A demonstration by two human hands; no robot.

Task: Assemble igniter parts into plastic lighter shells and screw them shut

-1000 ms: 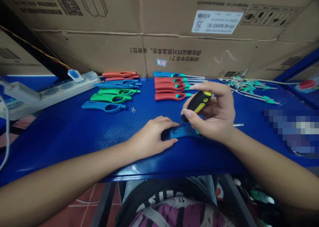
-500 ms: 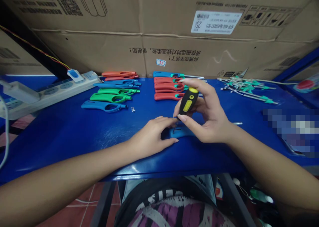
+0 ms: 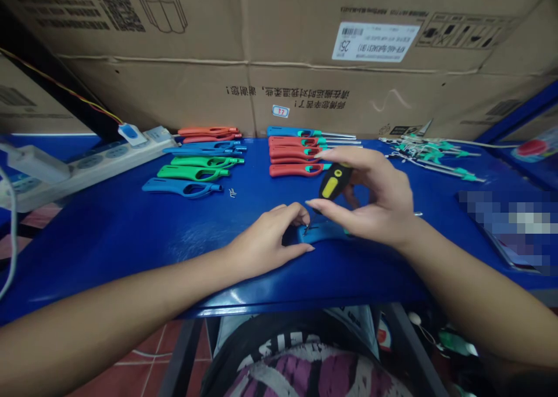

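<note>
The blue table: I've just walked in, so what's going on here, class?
A person is working on a blue lighter that lies on the table. The right hand grips a black-and-yellow screwdriver above it; whether the tip touches cannot be told. The left hand is at the lighter's end, thumb and forefinger on either side. Beyond lie red lighters, green handles and a heap of metal tubes with teal parts.

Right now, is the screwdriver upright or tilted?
Tilted: the screwdriver in the right hand leans, its top to the right, its lower end angled down-left toward the blue casing.
</note>
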